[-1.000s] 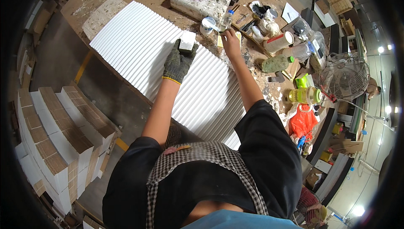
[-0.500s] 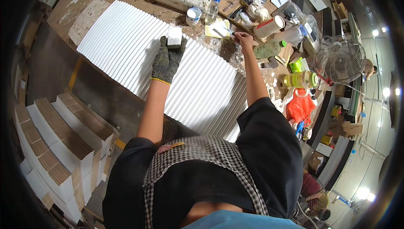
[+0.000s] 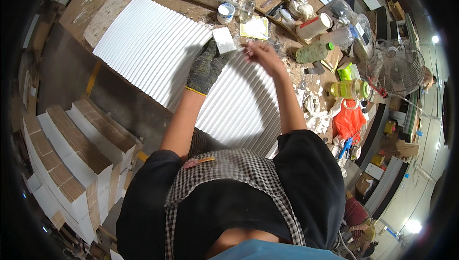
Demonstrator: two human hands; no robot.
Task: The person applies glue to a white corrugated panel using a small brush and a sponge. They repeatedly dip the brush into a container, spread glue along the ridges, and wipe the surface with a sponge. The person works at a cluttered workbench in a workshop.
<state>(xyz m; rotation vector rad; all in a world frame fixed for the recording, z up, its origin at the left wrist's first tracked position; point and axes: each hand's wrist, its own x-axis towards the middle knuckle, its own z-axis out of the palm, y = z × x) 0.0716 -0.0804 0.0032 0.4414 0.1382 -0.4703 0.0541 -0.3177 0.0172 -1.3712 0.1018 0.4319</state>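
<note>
My left hand [image 3: 206,71], in a dark grey knitted glove with a yellow cuff edge, grips a small white block [image 3: 224,40] by its lower side. Under that hand lies a wide white ribbed panel [image 3: 148,44], its ridges running side by side. My right hand [image 3: 264,56] is bare and a little blurred, just right of the block, with its fingers bunched together. Whatever is between those fingertips cannot be made out. Behind the two hands, a yellow-patterned card [image 3: 260,31] with a white patch rests on the bench.
Beyond the panel stand a white tub [image 3: 225,14] and a clear bottle [image 3: 248,7]. At the right are a green-capped bottle [image 3: 313,53], a yellow-green bottle [image 3: 348,89], an orange-red bag [image 3: 349,119] and a wire fan [image 3: 399,68]. Stacked white-and-brown boards [image 3: 81,159] fill the lower left.
My right hand has come from beside the card, left and nearer to the block. My left hand has shifted rightward, and the block in it is now tilted. The whole view has swung slightly.
</note>
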